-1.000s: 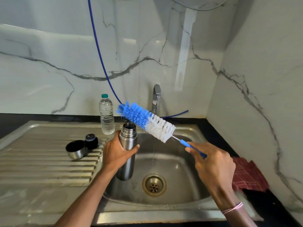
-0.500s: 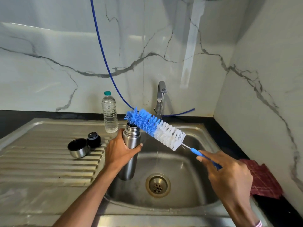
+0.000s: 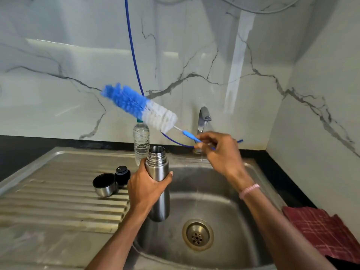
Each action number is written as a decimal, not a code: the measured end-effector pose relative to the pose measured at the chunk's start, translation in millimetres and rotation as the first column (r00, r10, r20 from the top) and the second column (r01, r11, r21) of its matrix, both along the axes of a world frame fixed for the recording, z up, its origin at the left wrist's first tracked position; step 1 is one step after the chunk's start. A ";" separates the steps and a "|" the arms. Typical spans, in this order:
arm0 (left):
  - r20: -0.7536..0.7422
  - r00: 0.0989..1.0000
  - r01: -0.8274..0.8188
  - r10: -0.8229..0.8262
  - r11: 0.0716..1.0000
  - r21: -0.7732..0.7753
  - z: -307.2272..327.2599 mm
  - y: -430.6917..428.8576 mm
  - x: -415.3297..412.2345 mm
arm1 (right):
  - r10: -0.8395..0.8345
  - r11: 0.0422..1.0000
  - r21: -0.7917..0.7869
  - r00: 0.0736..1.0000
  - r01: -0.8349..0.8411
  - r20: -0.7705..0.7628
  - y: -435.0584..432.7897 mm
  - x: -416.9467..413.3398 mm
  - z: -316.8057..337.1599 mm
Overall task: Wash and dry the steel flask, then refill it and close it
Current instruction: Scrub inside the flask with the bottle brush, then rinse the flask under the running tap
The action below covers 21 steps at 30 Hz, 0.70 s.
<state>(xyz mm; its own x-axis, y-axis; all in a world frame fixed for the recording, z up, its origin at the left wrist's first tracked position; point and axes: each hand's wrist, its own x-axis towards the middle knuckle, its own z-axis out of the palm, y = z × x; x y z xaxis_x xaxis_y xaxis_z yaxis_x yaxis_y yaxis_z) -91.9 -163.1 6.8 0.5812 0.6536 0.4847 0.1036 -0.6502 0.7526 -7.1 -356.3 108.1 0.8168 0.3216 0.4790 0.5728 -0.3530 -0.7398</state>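
Over stainless sink basin: uncapped cylindrical steel flask upright. My left hand wraps its body; right hand pinches blue-and-white bristled bottle brush by handle.

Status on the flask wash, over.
Left hand grips flask upright over sink. Right hand holds brush, outside flask, above its mouth. Mouth unobstructed.

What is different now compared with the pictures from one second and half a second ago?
The right hand rose toward the tap and lifted the brush up and away from the flask mouth; its bristles now show above the water bottle. The left hand still grips the flask over the sink. The cup, stopper and bottle stayed put.
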 end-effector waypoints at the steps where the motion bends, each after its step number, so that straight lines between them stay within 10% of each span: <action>1: 0.019 1.000 -0.022 0.022 1.000 -0.002 1.8 3.2 -1.6 | 0.051 0.999 0.016 0.999 -0.051 0.013 17.9 9.2 7.8; 21: 0.144 0.977 -0.155 0.157 0.988 -0.029 2.1 25.9 -1.8 | 0.069 0.964 0.264 0.986 -0.028 -0.151 193.5 124.7 -29.0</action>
